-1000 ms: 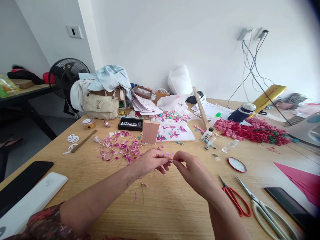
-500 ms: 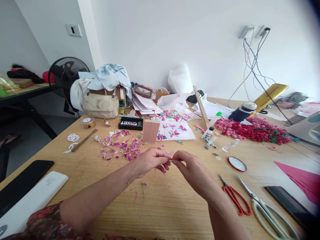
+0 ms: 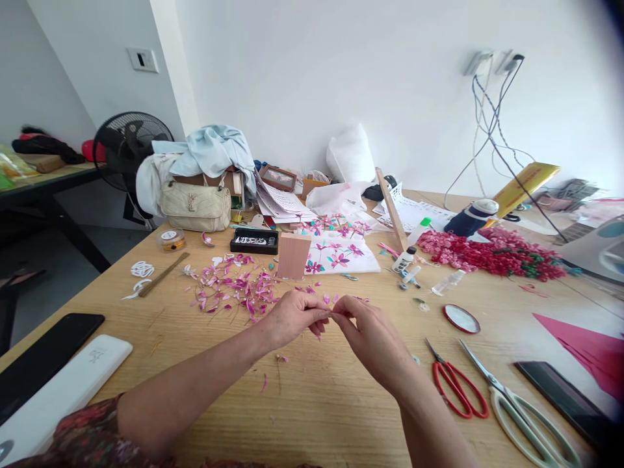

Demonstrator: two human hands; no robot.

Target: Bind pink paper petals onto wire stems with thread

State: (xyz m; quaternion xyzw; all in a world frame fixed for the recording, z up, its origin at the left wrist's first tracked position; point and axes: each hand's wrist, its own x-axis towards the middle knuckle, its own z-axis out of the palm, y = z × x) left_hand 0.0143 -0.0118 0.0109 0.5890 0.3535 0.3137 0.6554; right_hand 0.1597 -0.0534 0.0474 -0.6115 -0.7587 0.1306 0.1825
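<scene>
My left hand [image 3: 297, 317] and my right hand [image 3: 363, 322] meet above the middle of the wooden table, thumbs and forefingers pinched together tip to tip. Whatever lies between the fingertips is too small and hidden to make out. Behind my left hand spreads a pile of pink-purple petals on thin stems [image 3: 244, 286]. A small upright wooden block [image 3: 294, 256] stands just beyond the hands. Past it, finished-looking purple and teal flowers [image 3: 340, 257] lie on a white cloth. A single loose petal stem [image 3: 279, 359] rests on the table below my left hand.
At right lie red-handled scissors [image 3: 458, 389], large pale-handled scissors [image 3: 524, 406], a round red-rimmed dish [image 3: 461, 319] and a dark phone [image 3: 556, 396]. Small bottles [image 3: 404, 260] and a red-pink flower heap [image 3: 492, 253] sit farther back. A white power bank [image 3: 68, 396] lies at left.
The fingertips have come closer together, and the small pale bit seen between them earlier is now hidden. My right hand has shifted slightly left; the table items stay put.
</scene>
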